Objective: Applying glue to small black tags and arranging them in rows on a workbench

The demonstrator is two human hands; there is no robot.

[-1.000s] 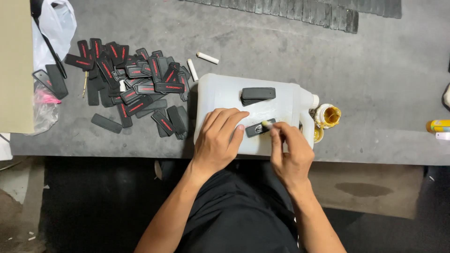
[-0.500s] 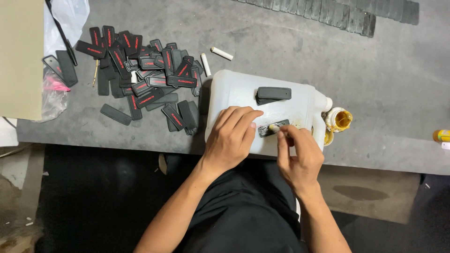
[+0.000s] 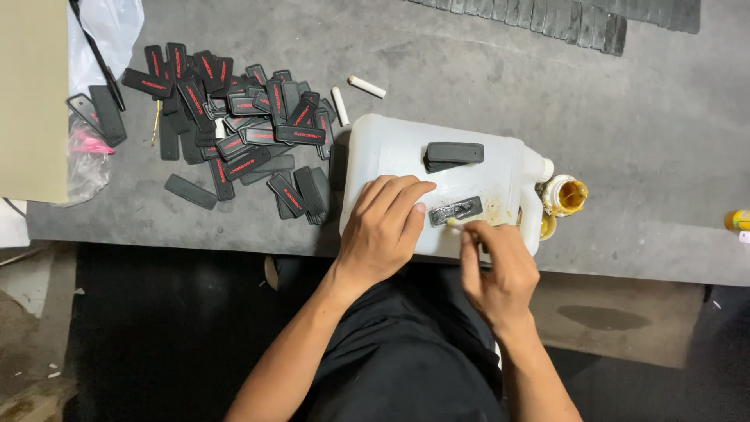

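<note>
A clear bag [image 3: 105, 31] lies at the far left beside a heap of black labels [image 3: 234, 129] with red print. A white jug [image 3: 391, 148] lies flat on the table [image 3: 625, 141]. The left hand [image 3: 383, 227] presses flat on it, fingertips against a black label [image 3: 455, 210]. The right hand [image 3: 500, 270] pinches a small stick [image 3: 453, 223] at that label. Further right sits an open pot [image 3: 564, 195] of yellow glue.

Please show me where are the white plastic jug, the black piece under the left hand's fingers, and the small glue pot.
white plastic jug [image 3: 391, 148]: head view, bare upper face.
black piece [image 3: 455, 210]: head view, its middle.
glue pot [image 3: 566, 194]: head view, yellow opening.
</note>
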